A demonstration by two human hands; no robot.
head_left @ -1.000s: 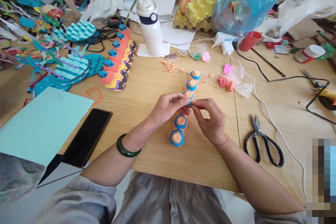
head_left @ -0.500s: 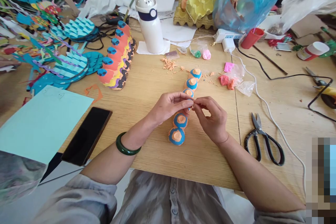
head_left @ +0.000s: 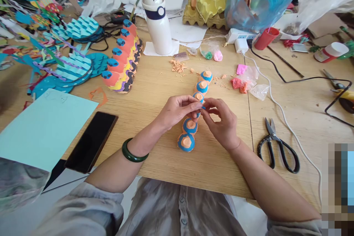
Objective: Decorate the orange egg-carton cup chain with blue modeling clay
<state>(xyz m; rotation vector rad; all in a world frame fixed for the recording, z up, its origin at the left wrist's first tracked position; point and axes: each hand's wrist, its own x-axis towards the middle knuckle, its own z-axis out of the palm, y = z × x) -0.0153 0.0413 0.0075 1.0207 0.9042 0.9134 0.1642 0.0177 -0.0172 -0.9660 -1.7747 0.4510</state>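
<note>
A strip of egg-carton cups (head_left: 186,142), coloured blue with peach-orange tops, runs away from me on the table. Above its middle cups my left hand (head_left: 179,110) and my right hand (head_left: 222,121) meet at the fingertips. Both are closed in a pinch on a small piece of blue clay (head_left: 203,108), mostly hidden by the fingers. Part of the strip lies hidden beneath my hands. Orange crumbs (head_left: 178,66) are scattered beyond its far end.
Black-handled scissors (head_left: 272,143) lie right of my right forearm; a phone (head_left: 92,142) and a pale green sheet (head_left: 47,129) lie left. Farther back are a painted egg-carton piece (head_left: 123,59), a white bottle (head_left: 159,25), clay in bags (head_left: 240,84) and a white cable (head_left: 272,99).
The blue clay now shows between my fingertips, where it was hardly visible before. My right fingers have shifted slightly; the strip stays in place.
</note>
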